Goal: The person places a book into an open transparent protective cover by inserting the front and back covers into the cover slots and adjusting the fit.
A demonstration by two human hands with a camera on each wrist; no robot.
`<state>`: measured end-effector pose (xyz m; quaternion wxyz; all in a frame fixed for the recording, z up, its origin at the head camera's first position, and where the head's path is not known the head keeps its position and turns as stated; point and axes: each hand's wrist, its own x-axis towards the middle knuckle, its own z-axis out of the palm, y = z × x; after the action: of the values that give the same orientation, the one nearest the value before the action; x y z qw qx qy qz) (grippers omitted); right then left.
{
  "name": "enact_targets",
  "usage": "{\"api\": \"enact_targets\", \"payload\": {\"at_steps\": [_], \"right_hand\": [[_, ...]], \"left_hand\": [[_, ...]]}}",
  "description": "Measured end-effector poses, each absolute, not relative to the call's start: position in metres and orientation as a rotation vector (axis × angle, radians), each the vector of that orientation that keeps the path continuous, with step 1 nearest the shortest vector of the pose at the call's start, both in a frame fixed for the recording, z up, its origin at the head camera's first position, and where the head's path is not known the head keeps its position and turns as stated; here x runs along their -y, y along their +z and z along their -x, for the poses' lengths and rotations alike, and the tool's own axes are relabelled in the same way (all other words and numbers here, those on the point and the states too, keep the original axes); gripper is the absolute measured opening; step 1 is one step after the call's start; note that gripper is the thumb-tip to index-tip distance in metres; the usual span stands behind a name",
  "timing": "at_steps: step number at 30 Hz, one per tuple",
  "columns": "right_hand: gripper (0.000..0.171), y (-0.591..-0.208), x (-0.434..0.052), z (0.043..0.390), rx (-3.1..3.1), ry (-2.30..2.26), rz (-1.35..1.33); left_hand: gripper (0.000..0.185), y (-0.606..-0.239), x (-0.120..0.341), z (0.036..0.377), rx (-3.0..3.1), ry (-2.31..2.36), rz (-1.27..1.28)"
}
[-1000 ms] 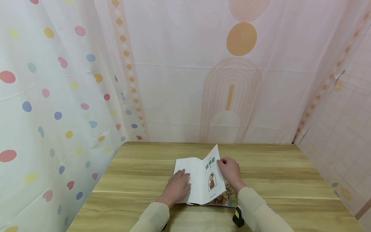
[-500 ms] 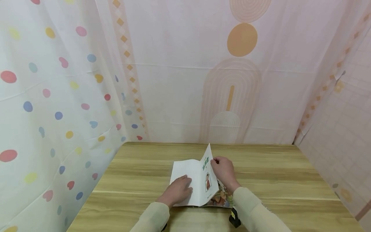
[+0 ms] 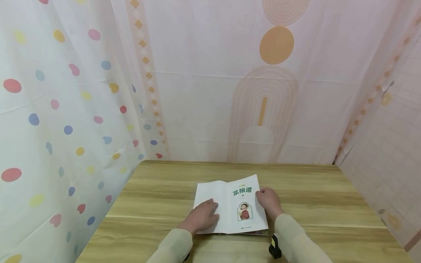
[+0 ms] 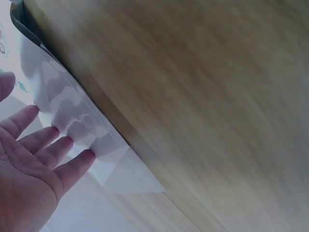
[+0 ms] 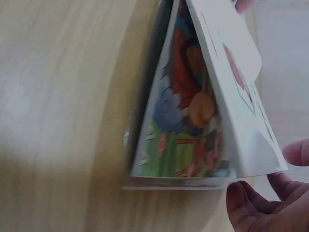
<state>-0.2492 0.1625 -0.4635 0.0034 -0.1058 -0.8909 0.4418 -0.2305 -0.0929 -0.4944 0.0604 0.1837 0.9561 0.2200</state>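
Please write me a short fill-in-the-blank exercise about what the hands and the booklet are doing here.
1. The left hand presses flat on the booklet's blank ____ page.
2. The right hand holds the page whose title is printed in ____ characters.
3. The booklet lies on a ____ table.

Missing words: left; green; wooden

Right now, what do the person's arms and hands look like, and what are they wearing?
Both hands are bare: the left hand and right hand show no gloves or rings. Each arm wears a long pale beige sleeve down to the wrist. A small black device with a yellow mark sits under the right wrist.
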Motion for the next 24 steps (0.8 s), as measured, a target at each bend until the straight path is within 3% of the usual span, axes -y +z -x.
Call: {"api": "enact_targets", "payload": {"at_steps": [9, 16, 24], "right_hand": [[0.044, -0.476, -0.168, 0.252, 2.829, 1.453, 0.387], [0.037, -0.489, -0.176, 0.260, 2.627, 1.824, 0.541], [0.038, -0.475, -0.178, 0.255, 2.619, 2.012, 0.340]], "left_hand": [[0.048, -0.494, 0.092, 0.230, -2.904, 0.608, -0.584], [0.049, -0.493, 0.092, 0.230, -2.917, 0.588, -0.586], [0.047, -0.491, 0.093, 0.228, -2.920, 0.596, -0.603]]}}
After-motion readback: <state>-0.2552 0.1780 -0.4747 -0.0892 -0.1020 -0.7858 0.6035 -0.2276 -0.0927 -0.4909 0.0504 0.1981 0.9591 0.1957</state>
